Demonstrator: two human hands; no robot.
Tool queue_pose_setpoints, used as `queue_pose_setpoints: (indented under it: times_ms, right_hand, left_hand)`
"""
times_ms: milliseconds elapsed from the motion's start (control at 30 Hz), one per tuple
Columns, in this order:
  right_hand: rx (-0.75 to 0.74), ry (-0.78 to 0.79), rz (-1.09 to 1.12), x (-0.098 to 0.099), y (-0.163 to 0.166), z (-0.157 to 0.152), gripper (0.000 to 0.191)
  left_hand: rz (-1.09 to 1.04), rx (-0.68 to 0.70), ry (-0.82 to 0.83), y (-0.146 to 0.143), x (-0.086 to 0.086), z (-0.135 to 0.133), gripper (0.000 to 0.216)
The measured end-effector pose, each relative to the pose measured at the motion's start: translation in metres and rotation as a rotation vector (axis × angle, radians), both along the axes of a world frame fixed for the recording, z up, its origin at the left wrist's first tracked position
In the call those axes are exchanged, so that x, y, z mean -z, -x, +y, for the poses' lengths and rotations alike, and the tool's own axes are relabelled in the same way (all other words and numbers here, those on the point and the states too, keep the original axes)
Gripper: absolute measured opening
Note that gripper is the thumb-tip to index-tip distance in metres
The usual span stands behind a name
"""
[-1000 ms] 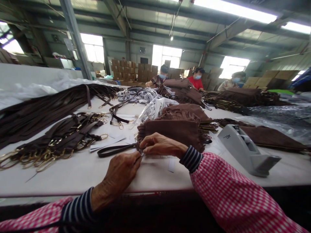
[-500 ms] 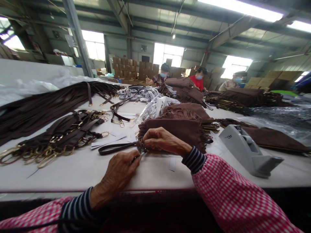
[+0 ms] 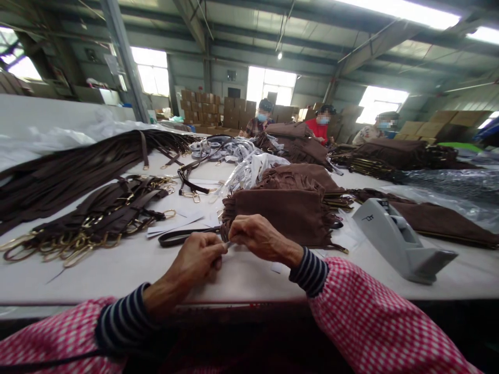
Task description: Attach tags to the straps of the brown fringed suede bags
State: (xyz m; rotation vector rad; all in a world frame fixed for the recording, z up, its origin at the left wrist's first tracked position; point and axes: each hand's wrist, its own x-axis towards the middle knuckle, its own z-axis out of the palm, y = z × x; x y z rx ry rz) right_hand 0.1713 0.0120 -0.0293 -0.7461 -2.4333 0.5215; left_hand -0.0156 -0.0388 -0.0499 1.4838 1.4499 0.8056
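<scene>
In front of me lies a brown fringed bag (image 3: 278, 215), flat on top of a pile of similar ones. At its near left corner, my right hand (image 3: 263, 239) is closed in a pinch. My left hand (image 3: 193, 262) is closed too, its fingertips almost meeting the right ones. A small pale bit shows between the fingertips, too small to name. Behind my left hand a dark wrist strap loop (image 3: 171, 239) lies on the table, running toward the bag's corner.
Dark straps with gold clasps (image 3: 97, 218) lie on the left, longer straps (image 3: 70, 161) behind them. A grey tape dispenser (image 3: 401, 244) stands at right. White paper strips (image 3: 175, 223), clear plastic wrap (image 3: 448, 189) and more bags (image 3: 440, 221) lie around. Several people work across the table.
My right hand has come slightly down and toward me from the bag's corner. The left hand has turned and risen a little, and the shiny metal seen at its fingertips no longer shows clearly.
</scene>
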Motion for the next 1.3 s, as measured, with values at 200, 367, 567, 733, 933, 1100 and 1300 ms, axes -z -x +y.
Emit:
queue_pose_setpoints:
  times_ms: [200,367,567,733,933,1100,1300]
  right_hand:
    - [0.240,-0.066,0.209,0.041,0.006,-0.031,0.012]
    - [0.219,0.035,0.293,0.046,0.005,-0.045,0.016]
    - [0.217,0.087,0.227,0.019,-0.018,-0.040,0.013]
    - [0.136,-0.044,-0.029,0.011,-0.011,-0.020,0.011]
    - [0.237,-0.225,-0.233,0.022,0.006,-0.024,0.011]
    - [0.337,-0.401,-0.254,0.038,0.015,-0.032,0.012]
    - [0.199,-0.248,-0.161,0.028,-0.016,-0.037,0.019]
  left_hand:
    - [-0.422,-0.102,0.236,-0.005,0.004,0.004,0.025]
    - [-0.438,-0.131,0.255,-0.006,0.001,-0.001,0.029]
    - [-0.308,-0.023,0.170,-0.008,-0.001,-0.002,0.035]
    - [-0.244,-0.017,0.181,-0.008,-0.004,0.000,0.035]
    - [-0.255,-0.065,0.265,-0.007,-0.007,0.001,0.034]
    - [-0.362,-0.116,0.380,-0.007,0.003,-0.002,0.043]
    - [0.117,0.259,0.167,0.024,-0.008,0.004,0.053]
